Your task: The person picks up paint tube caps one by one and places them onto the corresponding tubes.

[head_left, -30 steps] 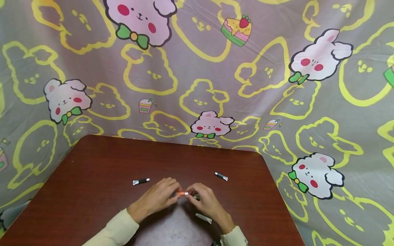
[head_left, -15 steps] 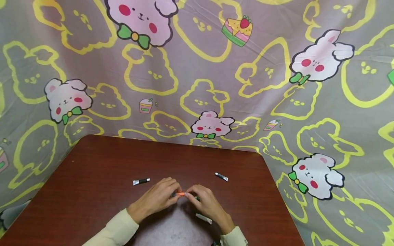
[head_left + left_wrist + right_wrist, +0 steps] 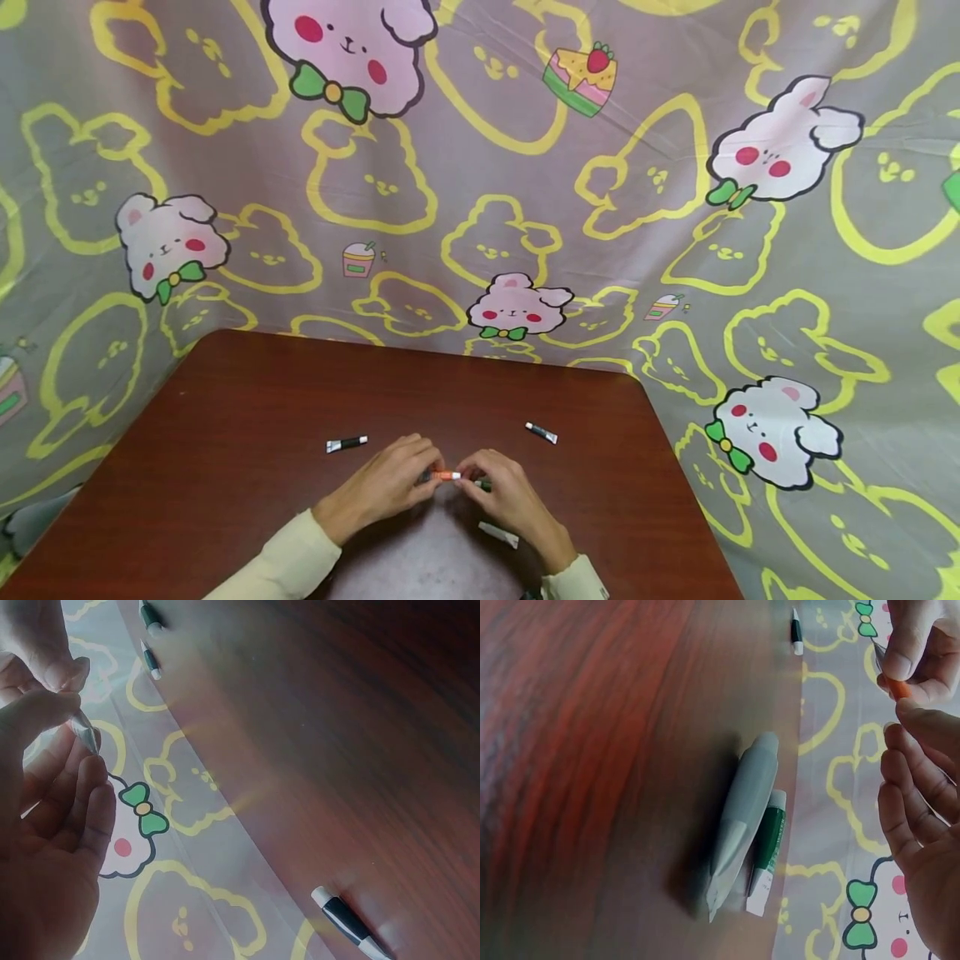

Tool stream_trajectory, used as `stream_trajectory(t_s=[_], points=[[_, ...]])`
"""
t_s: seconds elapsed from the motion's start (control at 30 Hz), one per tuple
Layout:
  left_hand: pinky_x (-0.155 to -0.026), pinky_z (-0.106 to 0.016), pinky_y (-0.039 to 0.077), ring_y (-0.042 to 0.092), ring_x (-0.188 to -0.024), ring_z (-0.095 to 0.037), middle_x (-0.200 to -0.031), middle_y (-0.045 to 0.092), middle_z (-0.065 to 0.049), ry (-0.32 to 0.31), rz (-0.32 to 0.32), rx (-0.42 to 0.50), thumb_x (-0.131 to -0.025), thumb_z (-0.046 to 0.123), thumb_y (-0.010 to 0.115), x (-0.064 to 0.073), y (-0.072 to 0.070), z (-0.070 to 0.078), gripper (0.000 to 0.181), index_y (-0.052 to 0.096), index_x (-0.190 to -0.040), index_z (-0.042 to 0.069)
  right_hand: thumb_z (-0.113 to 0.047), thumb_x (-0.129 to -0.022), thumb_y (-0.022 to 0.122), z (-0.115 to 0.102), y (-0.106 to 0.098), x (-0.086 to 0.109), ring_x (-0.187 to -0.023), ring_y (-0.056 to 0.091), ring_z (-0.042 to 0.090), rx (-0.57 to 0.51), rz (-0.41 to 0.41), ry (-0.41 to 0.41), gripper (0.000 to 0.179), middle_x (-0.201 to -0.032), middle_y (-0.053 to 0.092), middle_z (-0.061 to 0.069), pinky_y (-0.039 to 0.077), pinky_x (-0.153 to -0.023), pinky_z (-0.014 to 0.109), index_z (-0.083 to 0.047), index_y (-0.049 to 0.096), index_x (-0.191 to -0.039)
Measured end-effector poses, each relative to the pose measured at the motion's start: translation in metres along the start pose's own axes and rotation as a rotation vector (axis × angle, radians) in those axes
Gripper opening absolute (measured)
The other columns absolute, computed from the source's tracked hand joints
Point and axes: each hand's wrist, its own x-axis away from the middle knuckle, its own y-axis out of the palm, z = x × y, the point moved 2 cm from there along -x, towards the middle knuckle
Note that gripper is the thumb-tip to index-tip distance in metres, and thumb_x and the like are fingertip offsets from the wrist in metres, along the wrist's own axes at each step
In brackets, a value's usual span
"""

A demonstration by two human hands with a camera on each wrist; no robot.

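Over the middle of the table, my left hand (image 3: 393,479) pinches a small orange paint tube (image 3: 444,476) near its crimped end. The silver end of this tube (image 3: 86,733) sticks out between the fingers in the left wrist view. My right hand (image 3: 504,492) has thumb and fingertips at the tube's white cap (image 3: 456,476). In the right wrist view the orange body (image 3: 898,688) shows between both hands' fingertips. A green tube (image 3: 769,840) and a pale grey tube (image 3: 746,799) lie on the table beside my right hand.
A black tube (image 3: 347,444) lies left of my left hand, and another dark tube (image 3: 542,432) lies farther back on the right. The brown table (image 3: 262,392) ends at a patterned curtain (image 3: 420,250) behind and at both sides.
My right fingertips covered the white cap half a second ago; now it shows again, as it did a second ago. My left hand keeps its hold, and the loose tubes lie still.
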Motion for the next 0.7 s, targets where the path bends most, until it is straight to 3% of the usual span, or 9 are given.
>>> stream_trajectory(t_s=[0.33, 0.57, 0.7], points=[[-0.098, -0.039, 0.058, 0.060, -0.088, -0.007, -0.093, 0.067, 0.008, 0.001, -0.008, 0.000, -0.087, 0.017, 0.092, 0.0006, -0.0008, 0.0008, 0.024, 0.070, -0.096, 0.017, -0.018, -0.103, 0.077, -0.0035, -0.0007, -0.0017, -0.086, 0.068, 0.010, 0.017, -0.029, 0.021, 0.007, -0.095, 0.072, -0.003, 0.059, -0.076, 0.024, -0.012, 0.075, -0.104], [-0.080, -0.029, 0.055, 0.057, -0.087, -0.006, -0.094, 0.069, 0.007, 0.007, -0.005, 0.032, -0.089, 0.016, 0.092, 0.0009, -0.0002, 0.0017, 0.024, 0.070, -0.097, 0.017, -0.020, -0.107, 0.072, -0.0034, -0.0019, -0.0012, -0.085, 0.058, 0.002, 0.036, -0.045, -0.001, 0.006, -0.094, 0.069, -0.007, 0.047, -0.076, 0.012, -0.015, 0.071, -0.104], [-0.080, -0.029, 0.055, 0.058, -0.087, -0.006, -0.094, 0.069, 0.006, 0.007, -0.009, 0.039, -0.088, 0.016, 0.093, 0.0004, -0.0002, 0.0020, 0.025, 0.069, -0.098, 0.017, -0.014, -0.104, 0.073, -0.0020, -0.0014, -0.0011, -0.083, 0.057, 0.001, 0.055, -0.025, -0.049, 0.004, -0.092, 0.068, -0.007, 0.046, -0.076, 0.011, -0.015, 0.069, -0.103]])
